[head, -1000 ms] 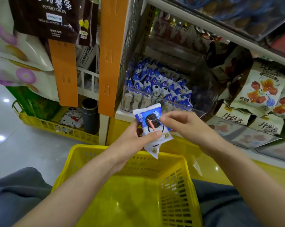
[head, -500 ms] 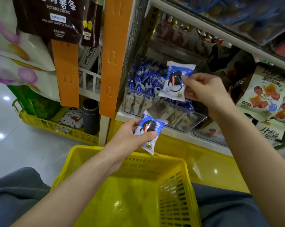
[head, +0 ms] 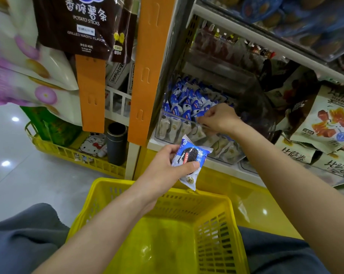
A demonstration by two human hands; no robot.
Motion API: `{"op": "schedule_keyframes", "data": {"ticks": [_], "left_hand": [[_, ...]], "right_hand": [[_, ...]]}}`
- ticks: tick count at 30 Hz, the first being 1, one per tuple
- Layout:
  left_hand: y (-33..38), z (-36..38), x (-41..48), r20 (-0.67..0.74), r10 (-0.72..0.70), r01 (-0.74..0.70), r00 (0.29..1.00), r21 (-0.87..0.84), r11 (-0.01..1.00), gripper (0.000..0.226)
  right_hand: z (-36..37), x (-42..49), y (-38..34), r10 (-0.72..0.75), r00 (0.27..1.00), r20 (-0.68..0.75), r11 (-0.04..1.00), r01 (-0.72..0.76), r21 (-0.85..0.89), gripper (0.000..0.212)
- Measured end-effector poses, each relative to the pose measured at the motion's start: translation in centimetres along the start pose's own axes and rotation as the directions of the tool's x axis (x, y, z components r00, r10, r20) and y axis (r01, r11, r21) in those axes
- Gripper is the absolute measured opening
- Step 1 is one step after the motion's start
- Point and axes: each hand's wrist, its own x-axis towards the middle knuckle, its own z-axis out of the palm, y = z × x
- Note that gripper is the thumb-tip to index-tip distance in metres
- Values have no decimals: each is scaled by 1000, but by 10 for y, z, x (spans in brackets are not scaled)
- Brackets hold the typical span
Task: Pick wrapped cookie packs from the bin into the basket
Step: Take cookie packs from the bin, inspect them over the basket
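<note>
Brown bag (head: 84, 26) says "POTATO STICKS"; cookie pack (head: 190, 157) lettering looks blurred.

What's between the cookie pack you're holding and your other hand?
In the head view, the front wall of the clear bin, with pale packs behind it, lies between the cookie pack and the right hand.

Glossy pale floor (head: 28, 184), left of frame, with bright light reflections (head: 15, 119); orange slotted uprights (head: 147, 76), centre; white shelving (head: 266, 43), upper right; yellow base panel (head: 256, 210), lower right.
</note>
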Motion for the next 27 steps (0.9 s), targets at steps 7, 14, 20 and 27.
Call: {"op": "schedule_keyframes", "data": {"ticks": [7,14,20,27], "left_hand": [[0,-1,1,-20,11,-11,1000,-15,1000,44],[-4,0,3,-97,-29,22,995,-71,997,24],[-10,3,5,-105,-44,38,993,-59,998,16],[-24,11,2,-3,-18,18,1000,122,992,30]], "right_hand": [[-2,5,4,29,976,218,970,-80,231,31],[1,-23,0,-236,939,-250,966,256,47,20],[33,-103,30,-431,863,-264,862,480,161,15],[56,-115,55,-200,980,-7,765,161,624,20]]}}
